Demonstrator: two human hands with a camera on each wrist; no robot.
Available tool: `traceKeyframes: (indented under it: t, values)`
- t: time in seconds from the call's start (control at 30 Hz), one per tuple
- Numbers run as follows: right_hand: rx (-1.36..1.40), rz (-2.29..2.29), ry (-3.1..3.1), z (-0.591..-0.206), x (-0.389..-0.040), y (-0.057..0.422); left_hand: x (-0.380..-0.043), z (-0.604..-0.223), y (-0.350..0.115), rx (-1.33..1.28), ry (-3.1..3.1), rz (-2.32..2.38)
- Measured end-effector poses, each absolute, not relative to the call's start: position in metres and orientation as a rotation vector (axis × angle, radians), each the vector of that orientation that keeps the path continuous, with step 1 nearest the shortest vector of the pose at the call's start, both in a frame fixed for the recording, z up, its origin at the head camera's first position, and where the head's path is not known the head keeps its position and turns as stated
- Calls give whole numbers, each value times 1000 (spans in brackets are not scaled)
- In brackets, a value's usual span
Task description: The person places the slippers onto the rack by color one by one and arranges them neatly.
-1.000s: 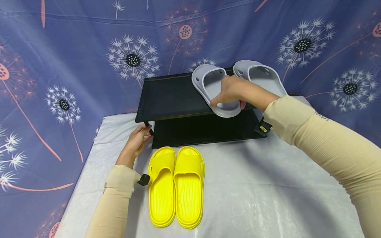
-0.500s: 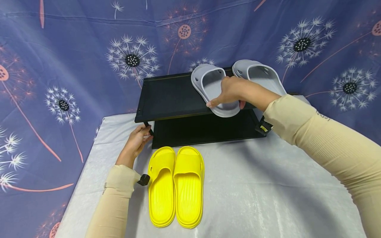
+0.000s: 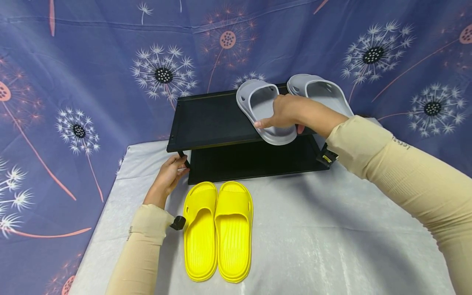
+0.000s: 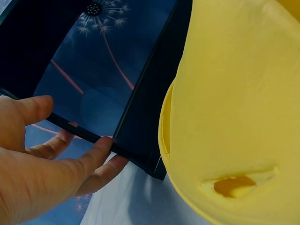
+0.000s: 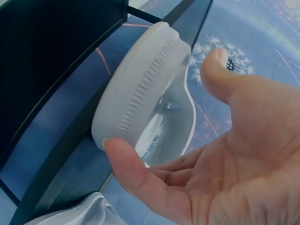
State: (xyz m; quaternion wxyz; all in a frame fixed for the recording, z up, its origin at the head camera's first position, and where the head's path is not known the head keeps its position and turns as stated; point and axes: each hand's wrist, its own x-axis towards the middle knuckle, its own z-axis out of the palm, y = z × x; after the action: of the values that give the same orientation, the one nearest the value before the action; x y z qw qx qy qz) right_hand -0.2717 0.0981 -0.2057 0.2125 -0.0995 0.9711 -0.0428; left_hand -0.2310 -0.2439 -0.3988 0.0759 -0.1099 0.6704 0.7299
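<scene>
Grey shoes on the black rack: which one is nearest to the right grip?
The left grey shoe in the head view: the right grip is at its heel. The other grey shoe is further right, partly behind the forearm.

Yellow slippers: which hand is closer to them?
Left. The left hand holds the black rack, just left of the yellow slippers; the right hand is farther beyond, at a grey clog.
</scene>
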Motion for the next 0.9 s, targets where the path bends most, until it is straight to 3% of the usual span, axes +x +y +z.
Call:
traceKeyframes:
  t: [0.43, 0.9]
  values:
    - [-194, -91, 2711, -195, -268, 96, -230, -398, -244, -317, 2021, 2175]
    - [-285, -219, 2778, -185, -247, 122, -231, -399, -243, -334, 2014, 2180]
